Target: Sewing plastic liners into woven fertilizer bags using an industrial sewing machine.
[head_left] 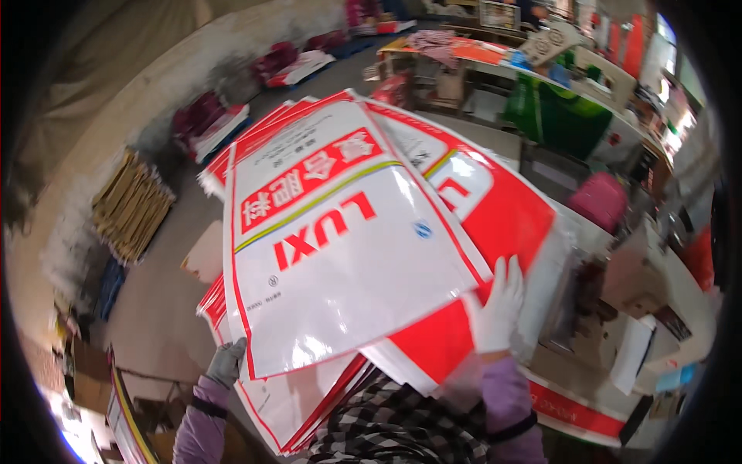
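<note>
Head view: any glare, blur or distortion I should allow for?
Head view: white glare on the top sack, notably near its lower edge; head view: fisheye bowing, black corners; head view: lower-left and upper-right edges partly washed out, distant clutter soft.

Left grip (226,362): covered by a grey glove (222,368), fingers darker in tone. Right grip (498,309): covered by a white glove (495,329), visibly paler than its counterpart. Left sleeve (199,435) and right sleeve (502,390): both lilac-purple, long, creased. Left band (209,407) and right band (516,428): dark, narrow, each encircling its sleeve above the glove. Torso: covered by a checked garment (394,425), black with white-grey squares, fabric wrinkled. Fastenings and fine stitching: too small to determine.
</note>
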{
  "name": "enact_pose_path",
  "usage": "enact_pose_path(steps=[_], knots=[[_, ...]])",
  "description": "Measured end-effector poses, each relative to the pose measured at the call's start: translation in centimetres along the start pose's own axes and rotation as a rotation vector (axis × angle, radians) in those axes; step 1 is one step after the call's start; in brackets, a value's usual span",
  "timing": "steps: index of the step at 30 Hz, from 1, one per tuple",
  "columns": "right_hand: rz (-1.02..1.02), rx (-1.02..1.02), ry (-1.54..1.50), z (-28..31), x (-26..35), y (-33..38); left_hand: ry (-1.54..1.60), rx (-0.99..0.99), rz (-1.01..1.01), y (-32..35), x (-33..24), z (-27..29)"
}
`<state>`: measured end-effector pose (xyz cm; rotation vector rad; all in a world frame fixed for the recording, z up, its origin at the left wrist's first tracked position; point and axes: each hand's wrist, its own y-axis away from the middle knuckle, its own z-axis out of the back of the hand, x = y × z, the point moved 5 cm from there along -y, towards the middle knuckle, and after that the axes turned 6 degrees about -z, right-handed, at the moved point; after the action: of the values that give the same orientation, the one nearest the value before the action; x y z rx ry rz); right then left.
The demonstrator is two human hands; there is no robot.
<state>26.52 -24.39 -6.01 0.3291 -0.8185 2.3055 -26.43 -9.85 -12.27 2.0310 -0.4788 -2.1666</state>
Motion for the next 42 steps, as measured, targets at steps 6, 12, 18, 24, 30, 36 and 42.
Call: enact_pose_path(steps=[6, 12, 18, 24, 30, 36, 42], knots=[[0.811, 0.633, -0.363, 1.7, 20.9, 7.6, -0.78, -0.825, -0.141, 16.0, 3.8, 22.8], [0.417, 0.986, -0.632, -20.4, 17.8, 21.5, -1.536, -0.747, 0.266, 28.9, 21.5, 31.0], [0.088, 0.808, -0.33, -25.0, 5.2, 21.9, -0.403, -0.692, 0.37, 22.9, 30.4, 19.3], [-0.041, 0.944, -0.422, -20.2, 1.6, 25.6, -0.664, -0.518, 0.526, 22.6, 37.6, 24.0], [-0.166, 0.926, -0.582, -20.5, -1.3, 26.1, -1.137, -0.556, -0.22, 8.7, 17.3, 7.0], [0.361, 0.801, -0.854, -9.6, 8.4, 26.8, -0.795, 0.517, -1.164, 10.5, -3.5, -36.0], [0.128, 0.93, -0.77, 5.3, 1.4, 17.5, -1.475, 0.984, -0.935, 7.1, 2.5, -46.9]])
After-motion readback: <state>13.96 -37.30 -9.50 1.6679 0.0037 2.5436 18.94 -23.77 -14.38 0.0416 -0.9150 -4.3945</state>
